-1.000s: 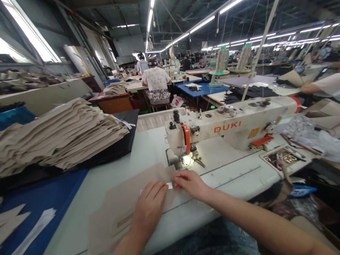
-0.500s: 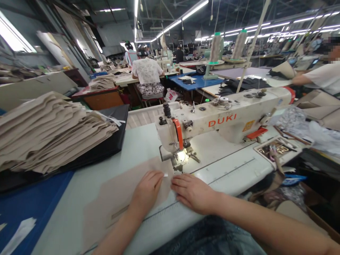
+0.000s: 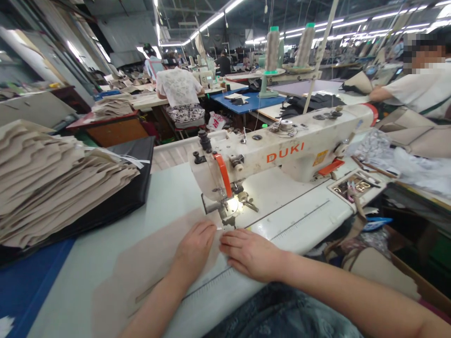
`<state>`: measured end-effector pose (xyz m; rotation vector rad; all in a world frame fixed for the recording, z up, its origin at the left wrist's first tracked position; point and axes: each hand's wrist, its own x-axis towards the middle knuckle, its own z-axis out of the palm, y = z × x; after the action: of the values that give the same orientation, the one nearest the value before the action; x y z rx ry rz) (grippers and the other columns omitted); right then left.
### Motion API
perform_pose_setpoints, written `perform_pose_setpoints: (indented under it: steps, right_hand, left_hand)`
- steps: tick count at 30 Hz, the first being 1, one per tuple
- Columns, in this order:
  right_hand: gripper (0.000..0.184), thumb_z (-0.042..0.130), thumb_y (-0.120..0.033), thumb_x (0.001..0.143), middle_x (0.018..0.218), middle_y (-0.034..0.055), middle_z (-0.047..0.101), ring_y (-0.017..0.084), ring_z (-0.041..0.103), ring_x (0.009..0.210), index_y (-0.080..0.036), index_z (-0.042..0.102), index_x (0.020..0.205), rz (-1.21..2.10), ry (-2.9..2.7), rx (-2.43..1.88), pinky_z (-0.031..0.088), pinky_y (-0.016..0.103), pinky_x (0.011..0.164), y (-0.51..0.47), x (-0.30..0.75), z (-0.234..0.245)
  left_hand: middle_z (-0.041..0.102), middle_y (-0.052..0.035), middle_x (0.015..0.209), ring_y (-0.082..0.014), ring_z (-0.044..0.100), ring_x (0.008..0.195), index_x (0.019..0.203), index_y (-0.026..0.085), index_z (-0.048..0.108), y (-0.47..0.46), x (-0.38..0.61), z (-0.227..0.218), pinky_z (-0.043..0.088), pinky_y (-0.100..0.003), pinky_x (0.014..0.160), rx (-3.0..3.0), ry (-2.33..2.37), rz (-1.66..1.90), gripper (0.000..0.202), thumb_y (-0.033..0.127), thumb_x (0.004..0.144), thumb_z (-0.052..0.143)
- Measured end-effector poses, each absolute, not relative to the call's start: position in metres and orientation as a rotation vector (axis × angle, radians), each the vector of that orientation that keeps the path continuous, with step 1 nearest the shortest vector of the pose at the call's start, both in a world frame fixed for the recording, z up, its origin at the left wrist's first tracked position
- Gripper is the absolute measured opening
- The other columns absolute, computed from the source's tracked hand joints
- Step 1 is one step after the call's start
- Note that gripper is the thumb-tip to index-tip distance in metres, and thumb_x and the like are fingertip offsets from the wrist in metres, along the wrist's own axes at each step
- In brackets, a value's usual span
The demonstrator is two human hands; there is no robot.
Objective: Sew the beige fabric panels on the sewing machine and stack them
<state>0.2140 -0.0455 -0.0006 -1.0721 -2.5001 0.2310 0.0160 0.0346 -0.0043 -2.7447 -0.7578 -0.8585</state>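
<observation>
A flat beige fabric piece (image 3: pixel 148 267) lies on the pale sewing table (image 3: pixel 169 197), its far end under the presser foot (image 3: pixel 227 217) of a white DUKI sewing machine (image 3: pixel 282 150). My left hand (image 3: pixel 193 249) lies flat on the fabric, fingers stretched toward the needle. Just to its right, my right hand (image 3: pixel 248 253) also presses flat on the fabric's edge, fingers pointing left. The small white label seen earlier is hidden between the fingertips. Neither hand grips anything.
A tall stack of beige cut pieces (image 3: pixel 52 188) sits at the left on a black sheet (image 3: pixel 134 188). A tray of small parts (image 3: pixel 355 185) lies right of the machine. Thread cones (image 3: pixel 273 47) stand behind. Other workers sit at tables beyond, one in white at far right (image 3: pixel 412 89).
Both hands slid the fabric forward toward the needle; the white label that showed between the fingers is now out of sight. The view shifted rightward, so everything sits further left.
</observation>
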Motion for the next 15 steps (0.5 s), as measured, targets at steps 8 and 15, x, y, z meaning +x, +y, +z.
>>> perform_pose_setpoints:
  steps: [8,15]
  right_hand:
    - [0.031,0.050,-0.028,0.098,0.132,0.0120,0.060,0.023,0.051,0.124,-0.011,0.060,0.122,0.232,-2.501,-1.090,0.041,0.036,0.105,-0.0458,0.2133,0.0001]
    - [0.029,0.051,-0.027,0.097,0.130,0.0134,0.061,0.022,0.053,0.122,-0.011,0.061,0.120,0.262,-2.492,-1.084,0.042,0.036,0.104,-0.0458,0.2139,0.0031]
  left_hand:
    - [0.069,-0.0084,0.093,-0.0193,0.063,0.087,0.096,0.015,0.067,0.0366,0.0114,-0.0060,0.055,-0.032,0.081,-2.795,-0.712,-0.818,0.029,0.005,0.090,0.040]
    - [0.068,-0.0075,0.092,-0.0194,0.063,0.088,0.095,0.015,0.067,0.0405,0.0120,0.0006,0.055,-0.033,0.083,-2.800,-0.641,-0.745,0.031,0.001,0.088,0.040]
